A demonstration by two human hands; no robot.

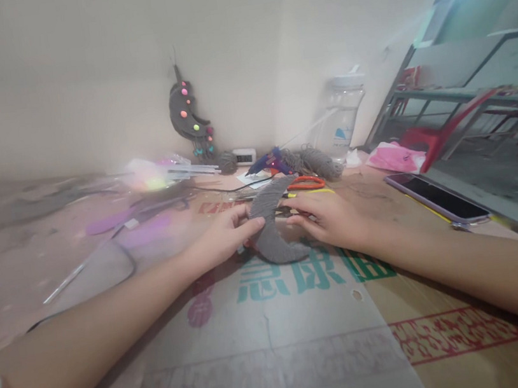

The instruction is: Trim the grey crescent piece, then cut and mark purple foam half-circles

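A crescent wrapped in grey yarn (269, 221) stands tilted over the cardboard, its hollow side facing right. My left hand (230, 231) is closed on its outer curve, thumb across the front and fingers behind. My right hand (322, 216) is beside the hollow side, fingers bent, with thumb and forefinger apart; nothing is plainly seen between them. Just behind my right hand lie orange-handled scissors (305, 182). Farther back are a blue glue gun (276, 161) and a hank of grey yarn (317, 163).
A finished dark crescent with coloured pompoms (184, 111) hangs on the wall. Clear glue sticks (192, 169) and a small digital clock (245, 156) are at the back. A water bottle (344, 111), a pink cloth (396, 157) and a phone (437, 196) are to the right. Printed cardboard (327, 338) covers the front.
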